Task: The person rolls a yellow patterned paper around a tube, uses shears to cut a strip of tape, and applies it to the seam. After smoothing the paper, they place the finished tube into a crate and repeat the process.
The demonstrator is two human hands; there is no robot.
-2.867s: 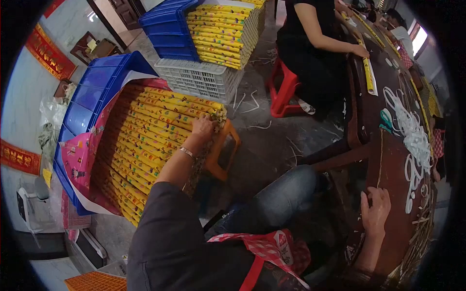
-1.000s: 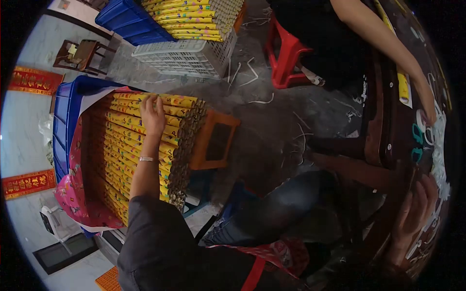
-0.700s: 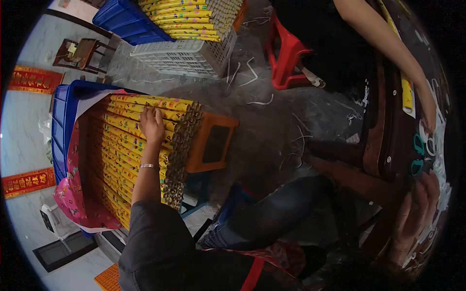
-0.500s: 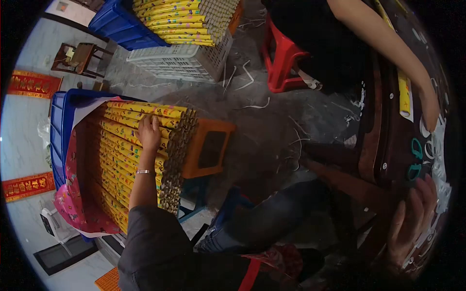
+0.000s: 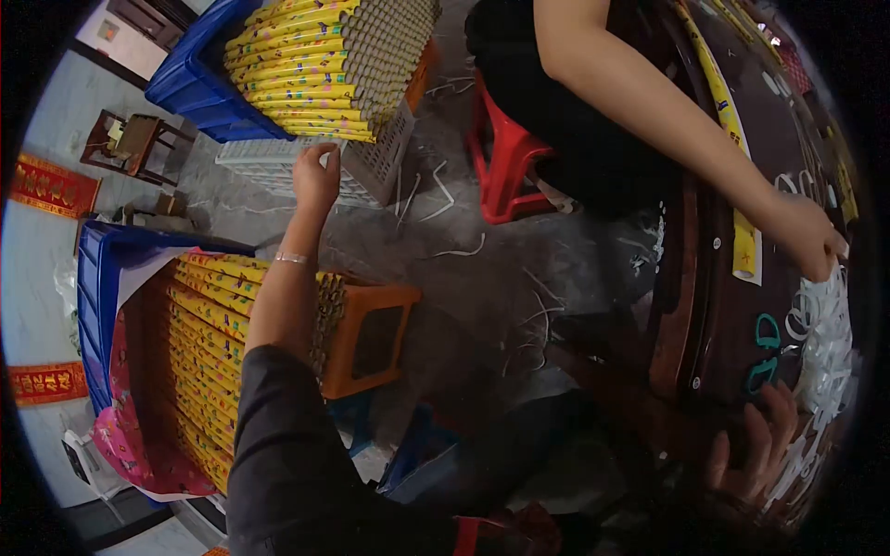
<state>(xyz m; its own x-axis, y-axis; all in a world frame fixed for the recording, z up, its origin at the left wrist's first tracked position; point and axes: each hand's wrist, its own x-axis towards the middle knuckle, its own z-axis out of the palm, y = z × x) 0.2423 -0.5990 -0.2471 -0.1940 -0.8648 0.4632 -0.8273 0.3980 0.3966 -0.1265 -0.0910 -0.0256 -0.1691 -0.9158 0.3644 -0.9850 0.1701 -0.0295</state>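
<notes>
My left hand (image 5: 317, 174) is raised over the floor, close to the white plastic crate (image 5: 375, 167), its fingers loosely curved and nothing visible in them. Below it, yellow patterned paper tubes (image 5: 209, 357) lie stacked in a blue bin (image 5: 91, 306) lined with pink material. More yellow tubes (image 5: 306, 69) fill another blue bin (image 5: 199, 88) on top of the crate. At the lower right, my right hand (image 5: 762, 443) has its fingers apart beside the dark table's edge, near green-handled scissors (image 5: 763, 371) and a heap of white strips (image 5: 825, 343). Its lower part is in shadow.
A co-worker's hand (image 5: 805, 243) reaches to the white strips across the table (image 5: 732, 320). That person sits on a red stool (image 5: 505, 153). A yellow tube (image 5: 744, 250) lies on white paper on the table. An orange stool (image 5: 371, 343) stands beside the near bin; scraps litter the floor.
My left hand has lifted off the near bin's tubes and moved up toward the crate. My view has shifted. The co-worker's hand has moved over the white strips. My right hand stays at the table.
</notes>
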